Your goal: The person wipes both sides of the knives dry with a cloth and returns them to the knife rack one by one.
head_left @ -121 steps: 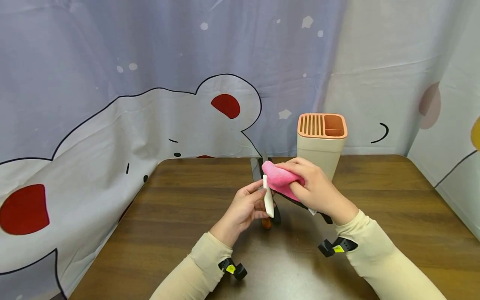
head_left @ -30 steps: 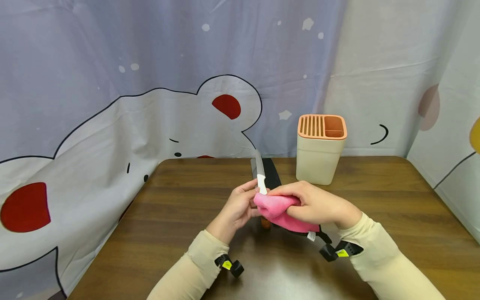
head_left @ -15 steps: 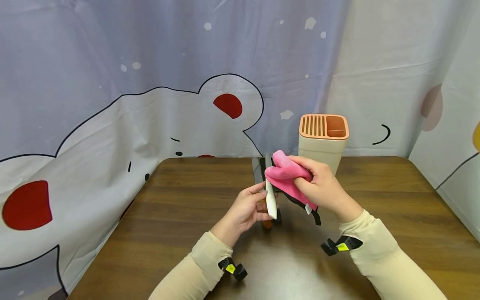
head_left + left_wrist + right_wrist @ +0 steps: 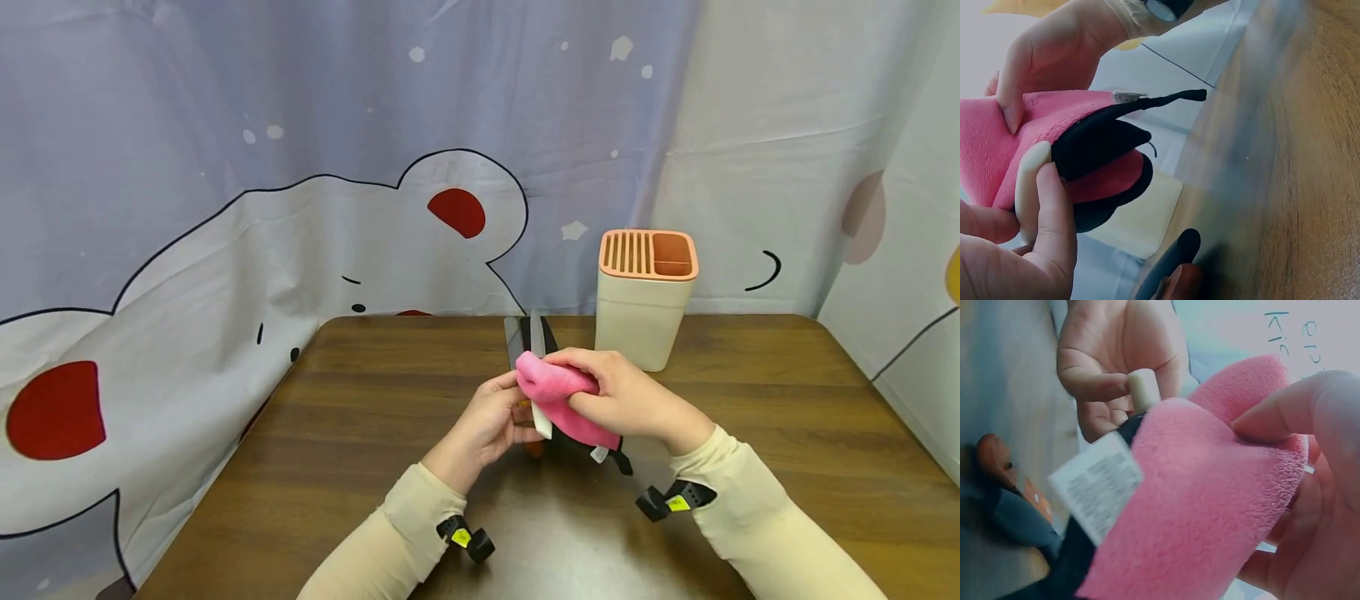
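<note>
My left hand (image 4: pixel 482 423) holds a knife by its white handle (image 4: pixel 1027 184), thumb and fingers pinching it in the left wrist view. The knife's blade (image 4: pixel 537 332) points toward the back wall. My right hand (image 4: pixel 626 397) grips a folded pink cloth (image 4: pixel 558 390) with black edging and a white tag (image 4: pixel 1099 484). That cloth lies against the knife where the handle meets the blade and hides the upper handle. Below the hands, a knife with a brown handle (image 4: pixel 994 456) and one with a dark handle (image 4: pixel 1019 515) lie on the table, partly covered in the head view.
A cream knife holder (image 4: pixel 637 321) with an orange slotted top stands at the back right of the wooden table (image 4: pixel 397 375). Grey and black blades (image 4: pixel 513 340) reach toward the table's back edge. A printed curtain (image 4: pixel 300 233) hangs behind.
The cloth in my right hand has gone up and down along the knife: at the handle's end, then up by the blade, now lower again. My left hand keeps the handle, its tilt changing.
</note>
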